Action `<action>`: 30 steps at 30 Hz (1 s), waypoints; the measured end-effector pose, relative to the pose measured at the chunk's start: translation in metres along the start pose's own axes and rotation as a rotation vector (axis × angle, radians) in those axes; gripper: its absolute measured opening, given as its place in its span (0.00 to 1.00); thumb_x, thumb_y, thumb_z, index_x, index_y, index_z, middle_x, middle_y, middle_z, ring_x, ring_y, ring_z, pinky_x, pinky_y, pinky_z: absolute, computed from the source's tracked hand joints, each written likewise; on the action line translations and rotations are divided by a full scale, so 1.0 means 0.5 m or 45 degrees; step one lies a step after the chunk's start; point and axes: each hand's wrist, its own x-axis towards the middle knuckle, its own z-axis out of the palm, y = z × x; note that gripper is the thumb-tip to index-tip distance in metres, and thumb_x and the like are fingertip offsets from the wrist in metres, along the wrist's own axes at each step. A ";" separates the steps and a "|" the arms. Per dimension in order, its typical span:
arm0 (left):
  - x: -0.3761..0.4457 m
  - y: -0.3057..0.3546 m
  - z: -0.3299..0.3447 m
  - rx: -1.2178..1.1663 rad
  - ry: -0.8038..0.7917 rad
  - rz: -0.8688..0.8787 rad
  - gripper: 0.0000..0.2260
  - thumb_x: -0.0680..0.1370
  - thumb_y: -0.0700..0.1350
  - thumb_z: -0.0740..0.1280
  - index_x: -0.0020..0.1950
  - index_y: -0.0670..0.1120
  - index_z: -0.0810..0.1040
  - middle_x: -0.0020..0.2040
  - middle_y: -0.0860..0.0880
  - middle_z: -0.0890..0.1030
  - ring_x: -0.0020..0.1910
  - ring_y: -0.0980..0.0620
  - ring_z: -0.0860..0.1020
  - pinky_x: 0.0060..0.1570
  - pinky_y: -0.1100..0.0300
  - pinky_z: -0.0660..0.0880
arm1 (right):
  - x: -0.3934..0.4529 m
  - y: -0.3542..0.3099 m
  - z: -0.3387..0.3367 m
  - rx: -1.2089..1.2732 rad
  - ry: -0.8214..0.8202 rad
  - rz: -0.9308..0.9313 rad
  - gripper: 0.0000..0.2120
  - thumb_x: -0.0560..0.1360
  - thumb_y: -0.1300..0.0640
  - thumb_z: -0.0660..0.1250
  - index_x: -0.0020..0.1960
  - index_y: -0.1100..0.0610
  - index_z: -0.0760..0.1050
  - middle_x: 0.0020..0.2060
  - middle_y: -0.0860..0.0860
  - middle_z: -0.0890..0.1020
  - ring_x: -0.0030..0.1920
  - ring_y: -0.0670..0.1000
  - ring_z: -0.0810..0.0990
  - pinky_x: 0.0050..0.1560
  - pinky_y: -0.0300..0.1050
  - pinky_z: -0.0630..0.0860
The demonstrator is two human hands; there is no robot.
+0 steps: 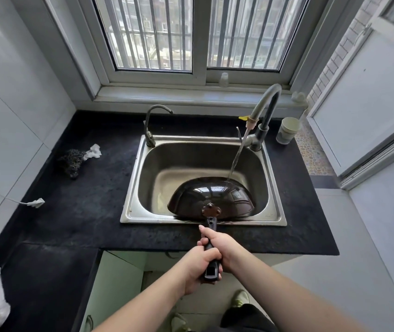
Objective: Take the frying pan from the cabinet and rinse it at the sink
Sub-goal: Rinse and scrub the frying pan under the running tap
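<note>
in the sink [272, 213], the frying pan [211, 196] tilts, both hands [211, 257] gripping its handle [211, 248].

Both forearms reach forward from the lower edge of the view and meet in the middle. The left hand [199, 264] grips the pan handle [211, 254] at its end, and the right hand [218, 243] grips it just ahead, thumb lying along the top.

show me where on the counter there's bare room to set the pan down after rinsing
Bare black counter lies between the scrubber and the sink. The strip right of the sink is bare below the cups, but narrower.
</note>
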 end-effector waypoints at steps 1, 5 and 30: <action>-0.002 -0.006 0.001 0.012 -0.010 0.016 0.03 0.77 0.35 0.58 0.47 0.41 0.68 0.27 0.44 0.73 0.21 0.51 0.71 0.22 0.65 0.67 | -0.003 0.005 -0.003 -0.014 -0.003 -0.022 0.18 0.79 0.54 0.66 0.34 0.57 0.65 0.24 0.50 0.70 0.24 0.47 0.74 0.31 0.40 0.74; -0.009 -0.032 0.003 0.069 -0.067 0.099 0.03 0.74 0.36 0.60 0.46 0.38 0.70 0.26 0.44 0.74 0.20 0.50 0.72 0.22 0.64 0.70 | -0.008 0.027 -0.017 -0.053 -0.022 -0.139 0.14 0.78 0.56 0.67 0.38 0.56 0.65 0.24 0.49 0.70 0.28 0.47 0.74 0.33 0.42 0.73; -0.041 -0.114 0.044 0.296 -0.118 0.285 0.21 0.67 0.37 0.60 0.59 0.34 0.71 0.27 0.45 0.78 0.25 0.49 0.77 0.29 0.60 0.76 | -0.086 0.085 -0.078 -0.326 -0.028 -0.466 0.15 0.79 0.56 0.65 0.36 0.56 0.65 0.24 0.51 0.68 0.30 0.50 0.74 0.39 0.46 0.72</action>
